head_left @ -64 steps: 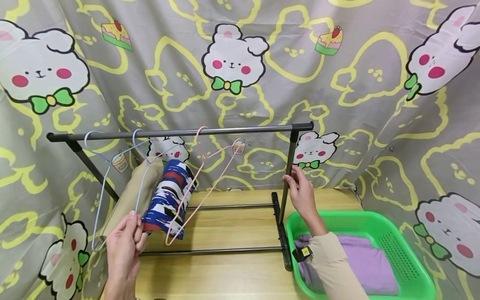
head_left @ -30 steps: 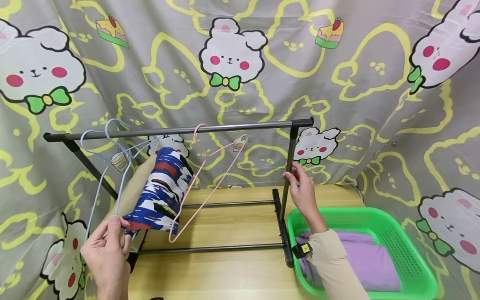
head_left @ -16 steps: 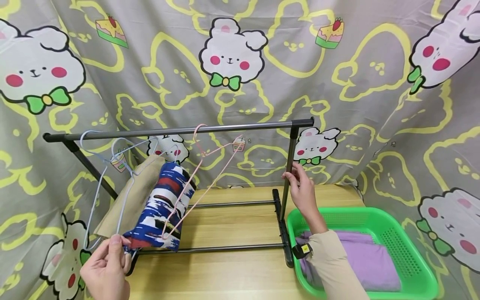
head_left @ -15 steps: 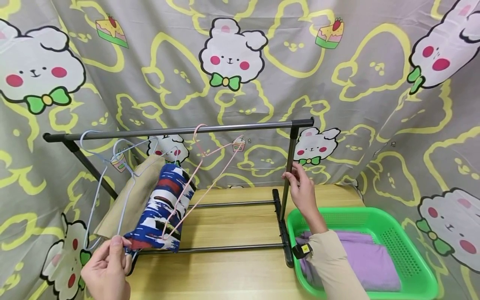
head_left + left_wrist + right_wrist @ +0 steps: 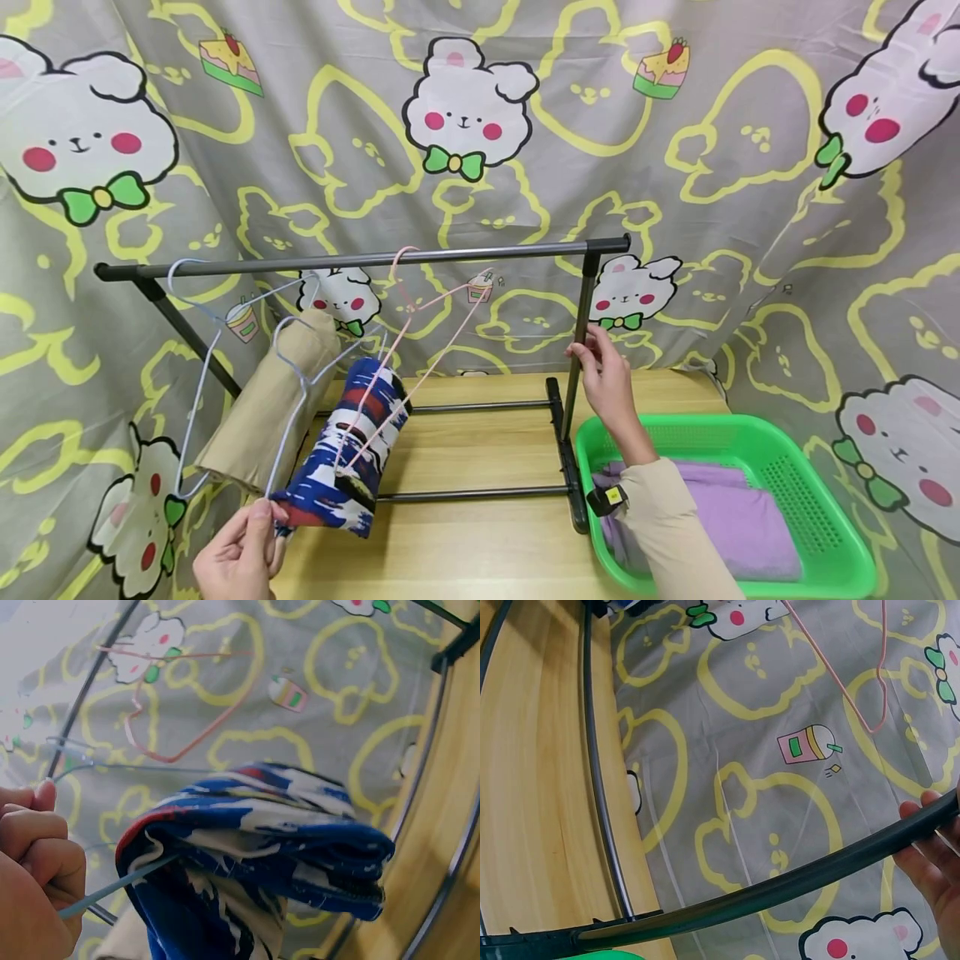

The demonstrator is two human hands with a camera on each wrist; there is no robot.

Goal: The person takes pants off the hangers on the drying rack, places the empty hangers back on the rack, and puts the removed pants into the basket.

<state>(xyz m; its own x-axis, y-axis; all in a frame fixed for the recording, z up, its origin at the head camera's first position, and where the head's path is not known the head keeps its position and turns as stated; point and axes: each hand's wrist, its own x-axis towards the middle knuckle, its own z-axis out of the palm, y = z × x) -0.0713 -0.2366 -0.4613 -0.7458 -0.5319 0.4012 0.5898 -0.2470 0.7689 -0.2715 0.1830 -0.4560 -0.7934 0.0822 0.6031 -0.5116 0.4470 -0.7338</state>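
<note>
My left hand [image 5: 236,554] pinches the lower end of a light-blue clothes hanger [image 5: 305,385]. A folded blue, red and white patterned garment [image 5: 367,483] drapes over that hanger. Its hook stands free below the rail of the dark clothes rack [image 5: 495,255]. In the left wrist view the garment [image 5: 255,825] hangs just beside my curled fingers. My right hand [image 5: 607,379] grips the rack's right upright, thumb and fingers around the tube [image 5: 780,889]. On the rail's left a second blue hanger [image 5: 197,400] holds a rolled-looking khaki garment [image 5: 262,404].
A bare pink hanger [image 5: 411,310] hangs mid-rail, partly in front of the patterned garment. At the right a green basket [image 5: 840,517] contains folded purple cloth [image 5: 742,533]. The rack stands on a wooden table [image 5: 465,454], with a cartoon-print curtain [image 5: 570,200] behind and at both sides.
The held hanger's hook rose from the rail to above it, then came down below it. Now hanger and patterned garment sit lower and further right. My right hand stays on the upright.
</note>
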